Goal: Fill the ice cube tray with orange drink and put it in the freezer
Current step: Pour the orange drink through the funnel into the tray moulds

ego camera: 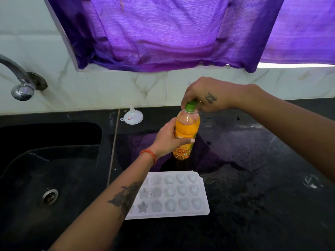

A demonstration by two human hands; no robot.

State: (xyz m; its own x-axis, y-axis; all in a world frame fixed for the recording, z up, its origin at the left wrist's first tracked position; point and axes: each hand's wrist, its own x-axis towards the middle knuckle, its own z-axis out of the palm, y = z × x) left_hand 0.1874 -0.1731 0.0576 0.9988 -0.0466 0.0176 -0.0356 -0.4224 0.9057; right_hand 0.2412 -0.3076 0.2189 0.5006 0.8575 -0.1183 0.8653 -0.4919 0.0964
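A purple curtain (163, 33), ribbed and slightly glossy, hangs across the top over a marble-veined white wall (108, 91). Below it runs a black polished stone table (253, 160), speckled and wet in patches, mirroring the curtain's purple. A black sink (45, 160) with a steel drain is sunk into its left side, and a curved chrome tap (20, 82) juts from the wall above it. The left forearm, tattooed and with an orange band at the wrist, reaches up from the lower left; the right arm comes in from the right, bent at the wrist. A white plastic tray (172, 194) lies flat on the table near the front, its left part hidden under the left forearm; its moulded cells, stars and rounded shapes, look empty and pale. The bottle (187, 129) stands upright on the table just behind the tray, clear plastic filled with orange drink nearly to the neck, with a printed label low down. The left hand (170, 138) is wrapped around the bottle's middle, thumb across the front. The right hand (204, 95) curls down over the green cap (191, 105), fingers pinched around it. A small white funnel (133, 115) sits upturned by the wall, left of the bottle.
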